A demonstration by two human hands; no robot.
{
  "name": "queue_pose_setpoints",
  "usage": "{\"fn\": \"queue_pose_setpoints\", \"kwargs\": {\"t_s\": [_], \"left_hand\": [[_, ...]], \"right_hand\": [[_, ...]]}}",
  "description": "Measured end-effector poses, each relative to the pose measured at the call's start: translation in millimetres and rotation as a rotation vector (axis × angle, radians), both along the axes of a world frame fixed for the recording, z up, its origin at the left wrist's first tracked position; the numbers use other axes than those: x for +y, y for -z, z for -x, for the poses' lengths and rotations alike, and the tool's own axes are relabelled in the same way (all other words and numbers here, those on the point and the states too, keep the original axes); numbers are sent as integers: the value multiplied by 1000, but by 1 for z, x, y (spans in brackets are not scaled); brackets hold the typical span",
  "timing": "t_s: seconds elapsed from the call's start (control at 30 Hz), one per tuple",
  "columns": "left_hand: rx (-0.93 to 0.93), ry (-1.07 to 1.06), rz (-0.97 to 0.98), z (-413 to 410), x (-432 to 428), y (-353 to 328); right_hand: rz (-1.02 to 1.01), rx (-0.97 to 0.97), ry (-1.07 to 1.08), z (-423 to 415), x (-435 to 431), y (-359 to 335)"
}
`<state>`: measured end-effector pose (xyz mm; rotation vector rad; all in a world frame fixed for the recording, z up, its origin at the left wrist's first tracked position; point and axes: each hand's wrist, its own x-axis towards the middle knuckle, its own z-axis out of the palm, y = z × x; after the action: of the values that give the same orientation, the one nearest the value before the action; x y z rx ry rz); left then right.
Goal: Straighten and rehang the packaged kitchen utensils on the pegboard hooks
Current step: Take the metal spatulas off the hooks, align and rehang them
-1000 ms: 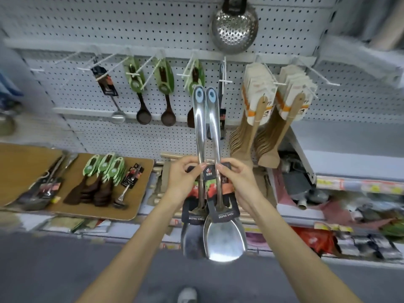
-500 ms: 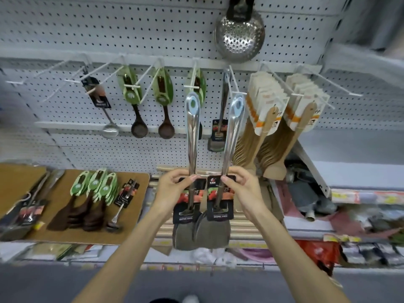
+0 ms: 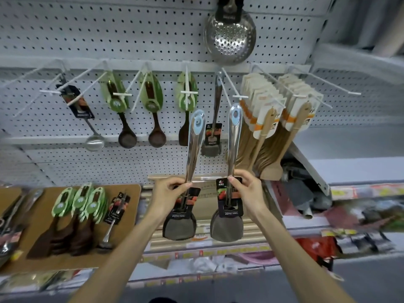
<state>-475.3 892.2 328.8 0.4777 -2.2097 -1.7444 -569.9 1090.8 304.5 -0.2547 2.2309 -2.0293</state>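
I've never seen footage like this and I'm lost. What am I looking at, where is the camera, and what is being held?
No machine here: these are a person's two bare hands, filmed by one wide-angle camera worn on the head, looking forward and down. Ahead is a shop pegboard with white hooks carrying packaged spoons, wooden spatulas and a steel skimmer. The left hand pinches the first steel spatula near its card. The right hand holds the second steel spatula the same way. Both stand upright, apart, handles up toward the hooks. Lower left, a wooden board holds green-carded utensils lying flat.
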Motion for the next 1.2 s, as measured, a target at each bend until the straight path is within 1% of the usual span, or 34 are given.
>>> {"fn": "queue_pose_setpoints", "kwargs": {"t_s": [0.2,0.37,0.6,0.77,0.93,1.1,1.2], "left_hand": [[-31,20,-12,3,-5,3],[-22,30,1,9,-6,4],[-5,-37,-1,14,-4,9],[-70,-63,3,22,-9,18],[-95,-84,4,26,-14,22],[-56,-115,11,30,-16,16],[-41,-130,-5,31,-19,16]], "right_hand": [[-53,32,6,16,-5,8],[-97,117,-7,29,-8,9],[-117,175,-70,57,-11,15],[-121,211,-71,79,-16,14],[-108,150,-75,108,-35,8],[-155,141,-64,146,-56,-5],[-175,87,-52,161,-64,-6]]}}
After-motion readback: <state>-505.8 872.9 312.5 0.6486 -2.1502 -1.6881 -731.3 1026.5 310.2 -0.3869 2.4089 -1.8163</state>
